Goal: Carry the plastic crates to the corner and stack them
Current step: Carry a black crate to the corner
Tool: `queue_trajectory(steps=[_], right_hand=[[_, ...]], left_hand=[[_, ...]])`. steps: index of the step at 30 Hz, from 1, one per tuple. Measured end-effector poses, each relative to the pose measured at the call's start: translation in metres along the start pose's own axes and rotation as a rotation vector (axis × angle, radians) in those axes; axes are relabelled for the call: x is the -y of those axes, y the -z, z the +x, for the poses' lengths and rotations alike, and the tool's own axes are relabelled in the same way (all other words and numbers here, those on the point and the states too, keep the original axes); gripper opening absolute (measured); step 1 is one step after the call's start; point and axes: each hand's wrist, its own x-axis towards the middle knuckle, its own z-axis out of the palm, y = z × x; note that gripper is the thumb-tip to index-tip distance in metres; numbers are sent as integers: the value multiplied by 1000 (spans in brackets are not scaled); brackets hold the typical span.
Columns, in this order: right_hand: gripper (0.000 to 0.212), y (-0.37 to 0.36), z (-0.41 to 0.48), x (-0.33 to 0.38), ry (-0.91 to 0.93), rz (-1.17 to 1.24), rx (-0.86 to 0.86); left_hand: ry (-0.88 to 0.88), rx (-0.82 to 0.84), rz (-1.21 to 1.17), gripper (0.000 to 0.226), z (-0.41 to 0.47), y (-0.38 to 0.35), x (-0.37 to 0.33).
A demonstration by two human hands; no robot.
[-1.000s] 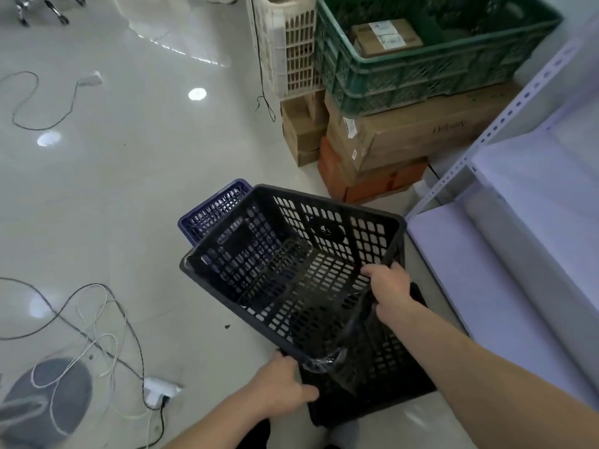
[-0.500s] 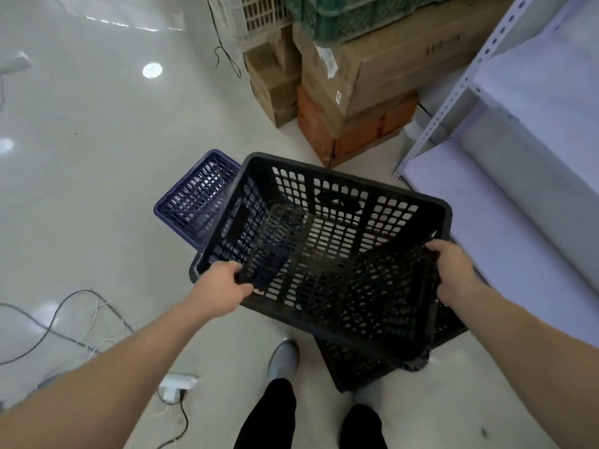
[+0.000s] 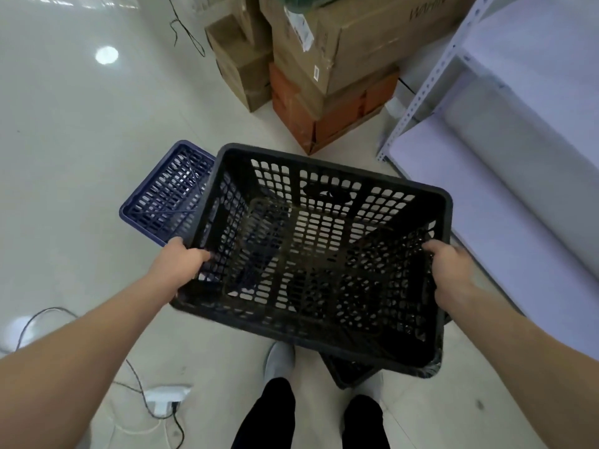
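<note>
Black plastic crate (image 3: pixel 311 254) is off the floor, carried at about waist height in front of the person, open side up, empty. Long axis runs left-right across the body, slightly skewed: left end nearer the person's left, right end dropped a little toward the near corner.

Left hand (image 3: pixel 181 264) is clamped over the rim of the left short wall, fingers (image 3: pixel 202 254) curled inside the mesh. Right hand (image 3: pixel 452 270) grips the right short wall the same way. Both hands closed on the crate, one per end, so load is shared; neither is clearly nearer.

Directly below the near right corner, a second black crate (image 3: pixel 350 372) sits on the floor by the feet, mostly hidden. Blue crate (image 3: pixel 168 196) is on the floor beyond the left end, partly covered by the held one. Cardboard boxes (image 3: pixel 324 76) stacked further out, metal shelf (image 3: pixel 486 124) to the right.

Judgement: next move is carry toward the boxes/shelf corner, ahead and right; watch the cables (image 3: pixel 155 413) on the floor at left.

Versus half a second ago: same two-handed grip; crate raised and closer to camera, rotated a touch flatter; boxes fill more of the top of view. A second ago the left hand was on the near wall, not the end.
</note>
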Motion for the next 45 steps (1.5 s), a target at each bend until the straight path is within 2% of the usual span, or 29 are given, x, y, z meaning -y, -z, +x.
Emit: queue_trajectory(steps=[3,5,9,11,14,16,24,26,28,30,33,39,42,45], right_hand=[[48,4,-12,-8,20,-10,-56],[50,6,-18,-19,26,-19,-48],[26,8,-26,-31,40,-10,-48],[32,9,-29,-36,49,-50,-56],[55,9,-34,-48,-22,-112,-66],[51,11,-37,-59,-59,-138,-61],[38,33,-38,-50,-186,49,-20],[39,44,-44,-49,-164,80,-42],[32,60,-60,-47,-159,123,-54],[17,80,-76,-46,-160,150,-64],[13,114,-100,-48,-174,217,-87],[45,200,-145,-75,-190,361,-151],[52,253,-167,-99,-187,439,-200],[49,307,-196,-116,-175,513,-252]], left_hand=[[23,-11,25,19,-11,6,15],[58,2,30,13,-18,8,30],[112,1,23,13,-17,9,40],[91,7,21,24,-13,7,34],[16,68,-68,42,-6,7,14],[18,85,-123,49,-4,4,2],[181,79,-300,17,-14,16,-26],[183,71,-313,21,-24,18,-36],[179,76,-347,37,-36,20,-44],[150,67,-339,47,-51,22,-53],[80,47,-307,42,-85,22,-71],[-85,69,-242,57,-143,4,-101],[-176,69,-201,51,-206,-13,-123],[-250,105,-160,29,-281,-34,-139]])
